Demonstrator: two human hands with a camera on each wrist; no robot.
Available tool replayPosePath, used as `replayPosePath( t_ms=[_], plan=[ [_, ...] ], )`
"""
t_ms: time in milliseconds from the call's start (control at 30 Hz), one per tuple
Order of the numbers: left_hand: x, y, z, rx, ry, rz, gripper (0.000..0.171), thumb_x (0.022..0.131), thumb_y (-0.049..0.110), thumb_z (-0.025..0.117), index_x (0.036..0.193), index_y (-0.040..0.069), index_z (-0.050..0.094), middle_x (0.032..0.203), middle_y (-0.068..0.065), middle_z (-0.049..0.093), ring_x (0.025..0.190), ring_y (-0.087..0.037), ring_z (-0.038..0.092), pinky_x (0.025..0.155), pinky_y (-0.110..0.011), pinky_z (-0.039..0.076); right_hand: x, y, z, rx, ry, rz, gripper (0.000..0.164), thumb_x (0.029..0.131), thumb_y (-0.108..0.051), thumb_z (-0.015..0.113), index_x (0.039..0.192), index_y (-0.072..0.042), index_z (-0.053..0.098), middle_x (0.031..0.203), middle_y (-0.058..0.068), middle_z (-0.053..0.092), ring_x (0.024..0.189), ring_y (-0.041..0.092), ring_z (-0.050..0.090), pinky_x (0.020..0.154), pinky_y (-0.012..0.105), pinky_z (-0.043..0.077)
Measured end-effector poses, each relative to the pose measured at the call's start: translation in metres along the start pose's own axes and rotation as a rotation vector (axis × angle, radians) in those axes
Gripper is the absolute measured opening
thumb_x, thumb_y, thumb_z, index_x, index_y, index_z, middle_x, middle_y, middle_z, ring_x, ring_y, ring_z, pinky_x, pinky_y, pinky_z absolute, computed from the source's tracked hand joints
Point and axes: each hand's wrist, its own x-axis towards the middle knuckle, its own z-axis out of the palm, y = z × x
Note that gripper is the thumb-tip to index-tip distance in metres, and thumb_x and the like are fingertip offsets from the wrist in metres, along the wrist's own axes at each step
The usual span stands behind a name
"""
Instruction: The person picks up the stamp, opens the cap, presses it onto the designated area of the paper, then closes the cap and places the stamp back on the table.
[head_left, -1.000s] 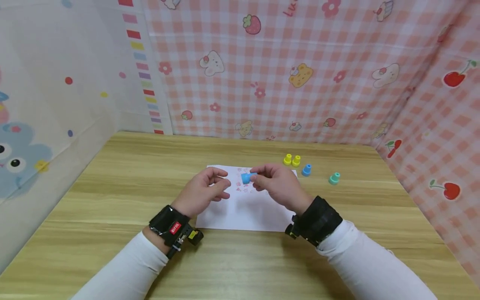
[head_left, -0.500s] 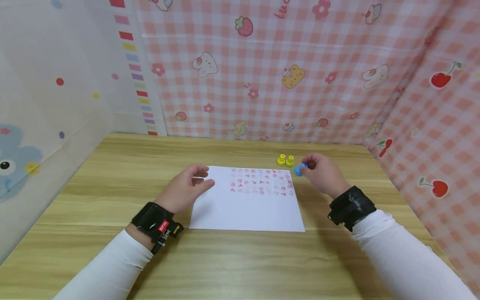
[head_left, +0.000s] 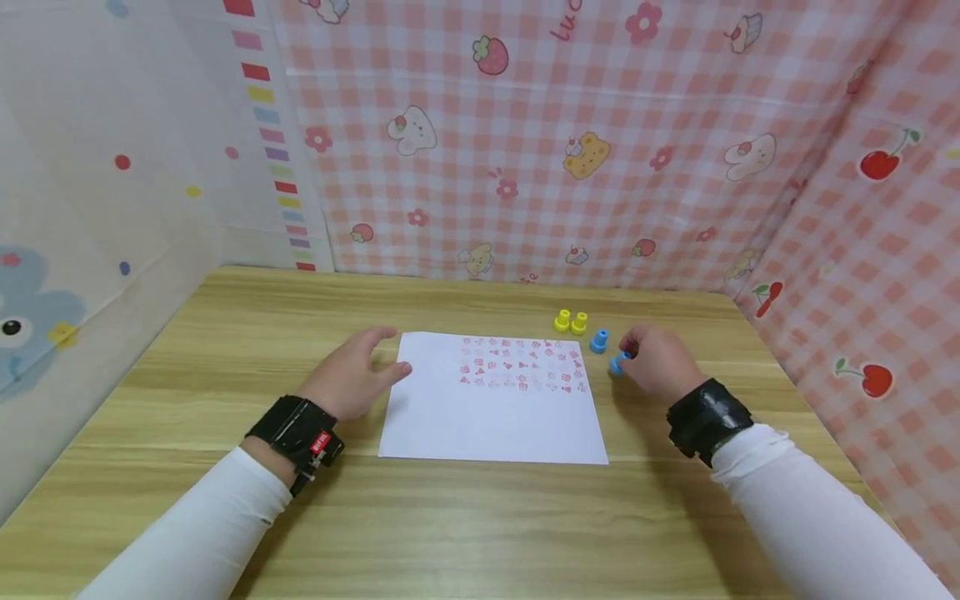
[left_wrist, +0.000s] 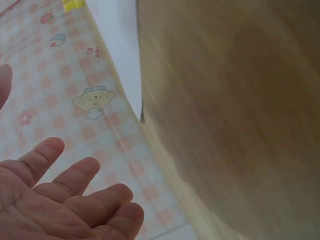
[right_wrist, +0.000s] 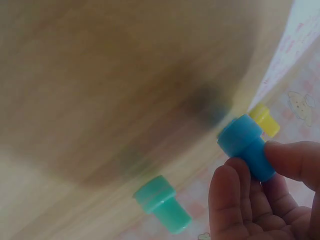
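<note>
My right hand (head_left: 657,363) pinches a blue stamp (head_left: 619,363) between thumb and fingers, low over the table right of the paper. In the right wrist view the same blue stamp (right_wrist: 245,145) has its wide end toward the table; whether it touches is unclear. A second blue stamp (head_left: 598,341) stands just beyond it. The teal stamp (right_wrist: 162,203) shows in the right wrist view and is hidden by my hand from the head view. My left hand (head_left: 351,377), fingers loosely spread and holding nothing, hovers at the left edge of the white paper (head_left: 487,425).
Two yellow stamps (head_left: 571,322) stand side by side behind the paper's far right corner. Rows of small red prints (head_left: 521,364) cover the paper's upper right part. A checked cloth (head_left: 465,167) hangs along the table's back edge.
My right hand has carried the blue stamp from above the paper to the table at its right, ending slightly nearer me. My left hand has drawn back to the left.
</note>
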Motion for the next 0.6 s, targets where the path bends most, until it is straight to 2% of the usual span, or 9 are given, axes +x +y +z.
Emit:
replayPosePath(
  t_ms=[133,433,600],
  plan=[
    [0.000,0.001,0.000,0.007,-0.010,-0.004,0.072,0.091,0.053,0.053,0.143,0.008,0.033,0.144,-0.017,0.035,0.128,-0.030,0.030,0.103,-0.054,0.030,0.002,0.005,0.002,-0.017,-0.024,0.015,0.022,0.087,-0.017,0.066,0.102,-0.003,0.059,0.093,0.013,0.059,0.078,0.027,0.052,0.068,0.038,0.049],
    [0.001,-0.002,0.003,-0.006,-0.018,-0.013,0.074,0.089,0.057,0.053,0.142,0.010,0.033,0.143,-0.017,0.036,0.126,-0.030,0.032,0.101,-0.055,0.033,0.006,0.016,0.009,-0.017,-0.030,0.009,0.020,0.086,-0.015,0.065,0.101,-0.004,0.058,0.090,0.013,0.059,0.075,0.026,0.052,0.065,0.037,0.048],
    [0.000,0.000,0.003,-0.007,-0.024,-0.019,0.074,0.089,0.057,0.053,0.143,0.010,0.032,0.143,-0.017,0.035,0.126,-0.030,0.032,0.102,-0.054,0.033,0.002,0.014,0.008,0.010,-0.032,0.003,0.032,0.087,-0.014,0.064,0.115,-0.001,0.054,0.104,0.017,0.058,0.088,0.029,0.053,0.076,0.046,0.049]
  ],
)
